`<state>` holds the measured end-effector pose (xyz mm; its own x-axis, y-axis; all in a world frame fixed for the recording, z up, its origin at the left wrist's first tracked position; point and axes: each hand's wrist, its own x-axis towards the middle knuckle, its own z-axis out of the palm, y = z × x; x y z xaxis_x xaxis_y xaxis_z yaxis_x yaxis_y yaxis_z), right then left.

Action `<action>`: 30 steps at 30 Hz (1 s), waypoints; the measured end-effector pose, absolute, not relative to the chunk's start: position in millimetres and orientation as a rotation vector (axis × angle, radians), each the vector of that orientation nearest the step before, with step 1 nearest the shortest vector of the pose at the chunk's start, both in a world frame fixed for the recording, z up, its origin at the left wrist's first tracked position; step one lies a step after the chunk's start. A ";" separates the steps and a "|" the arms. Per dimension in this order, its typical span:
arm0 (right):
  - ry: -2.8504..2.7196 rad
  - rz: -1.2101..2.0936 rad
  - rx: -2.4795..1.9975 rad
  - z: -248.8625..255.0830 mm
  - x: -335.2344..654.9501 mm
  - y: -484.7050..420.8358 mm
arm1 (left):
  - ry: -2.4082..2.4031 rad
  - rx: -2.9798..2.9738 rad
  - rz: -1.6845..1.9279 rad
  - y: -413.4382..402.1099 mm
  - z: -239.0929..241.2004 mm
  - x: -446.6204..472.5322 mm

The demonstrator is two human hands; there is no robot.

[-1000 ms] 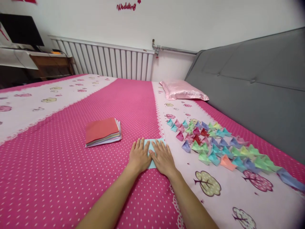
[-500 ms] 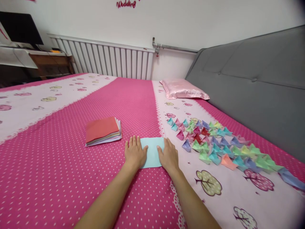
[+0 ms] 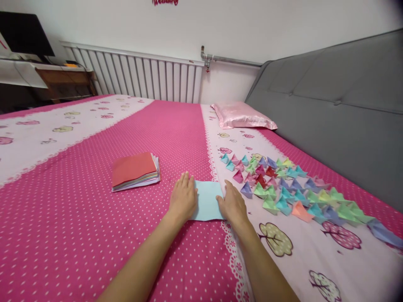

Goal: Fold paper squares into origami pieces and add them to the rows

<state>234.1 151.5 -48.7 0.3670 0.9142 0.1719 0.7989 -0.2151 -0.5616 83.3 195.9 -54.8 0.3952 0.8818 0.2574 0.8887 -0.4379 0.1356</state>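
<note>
A light blue sheet of paper [image 3: 208,201] lies on the bedspread between my hands, its lower edge slightly raised. My left hand [image 3: 183,196] rests over the sheet's left side with its fingers stretched out. At the right side is my right hand [image 3: 234,204], fingers extended and thumb apart, the thumb at the paper's edge. Whether the right fingers press the sheet cannot be made out. To the left sits a stack of coloured paper [image 3: 136,171] with a red sheet on top. Several folded paper boats [image 3: 286,195] in many colours stand in rows to the right.
The pink dotted bedspread [image 3: 78,226] has white printed bands and lace trim. A pink satin pillow [image 3: 242,115] lies near the grey padded headboard [image 3: 330,92]. Behind the bed are a white radiator [image 3: 135,73] and a desk with a monitor [image 3: 27,33].
Both hands and the blue paper have shifted a little to the right. My left thumb has drawn in beside the fingers, and my right hand has turned more on its side.
</note>
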 end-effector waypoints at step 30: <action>-1.876 0.352 -1.974 -74.3 212.3 157.9 | -1.785 -2.582 -0.225 194.4 -72.7 81.8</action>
<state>212.3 157.9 -74.3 0.0706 0.9938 0.0859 0.8950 -0.0251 -0.4454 81.8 194.4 -72.7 0.3463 0.9311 0.1147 0.9304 -0.3565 0.0853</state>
